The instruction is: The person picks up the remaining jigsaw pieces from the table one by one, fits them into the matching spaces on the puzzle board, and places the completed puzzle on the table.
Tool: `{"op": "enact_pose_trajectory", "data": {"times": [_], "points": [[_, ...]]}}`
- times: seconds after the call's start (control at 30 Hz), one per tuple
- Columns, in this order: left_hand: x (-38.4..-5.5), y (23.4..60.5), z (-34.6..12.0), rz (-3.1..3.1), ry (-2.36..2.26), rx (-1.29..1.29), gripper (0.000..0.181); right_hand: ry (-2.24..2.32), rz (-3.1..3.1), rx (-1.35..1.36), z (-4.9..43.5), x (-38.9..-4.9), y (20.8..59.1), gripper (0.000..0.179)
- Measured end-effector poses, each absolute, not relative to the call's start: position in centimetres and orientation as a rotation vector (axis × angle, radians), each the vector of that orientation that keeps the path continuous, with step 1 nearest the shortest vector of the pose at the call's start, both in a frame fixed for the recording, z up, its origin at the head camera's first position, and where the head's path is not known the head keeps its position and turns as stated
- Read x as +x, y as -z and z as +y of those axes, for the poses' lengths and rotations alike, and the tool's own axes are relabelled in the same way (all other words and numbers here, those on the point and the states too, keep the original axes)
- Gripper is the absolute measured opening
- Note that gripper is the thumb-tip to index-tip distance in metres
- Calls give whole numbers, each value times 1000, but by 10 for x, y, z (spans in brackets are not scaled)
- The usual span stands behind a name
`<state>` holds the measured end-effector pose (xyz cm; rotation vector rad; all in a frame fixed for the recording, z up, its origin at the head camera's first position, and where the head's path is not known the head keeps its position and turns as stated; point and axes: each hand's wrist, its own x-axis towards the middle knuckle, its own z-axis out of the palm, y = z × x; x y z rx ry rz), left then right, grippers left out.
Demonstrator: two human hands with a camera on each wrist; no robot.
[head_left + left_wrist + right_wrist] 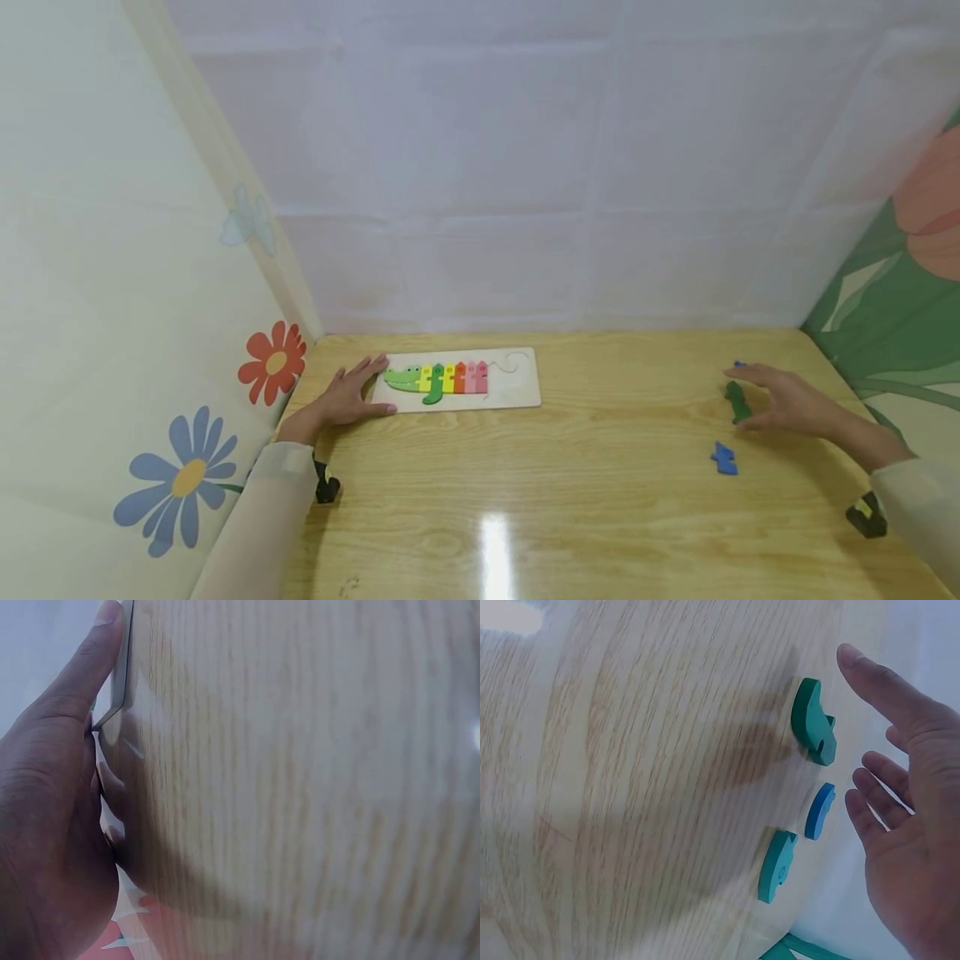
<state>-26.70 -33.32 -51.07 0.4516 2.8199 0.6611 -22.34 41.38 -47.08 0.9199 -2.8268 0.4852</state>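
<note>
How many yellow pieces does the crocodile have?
2: one yellow piece between the crocodile head and green piece; another yellow piece between the green piece and red piece. None looks hidden.

The left sleeve and right sleeve are pale cream. The left wrist camera and right wrist camera show black and yellow.
</note>
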Motion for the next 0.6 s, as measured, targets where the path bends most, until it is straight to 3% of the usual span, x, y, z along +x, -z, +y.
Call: {"op": "enact_pose_trajectory", "data": {"times": [0.6], "points": [[-264,511,-335,2824,-701,475,116,-488,-2961,893,418,-229,480,89]]}}
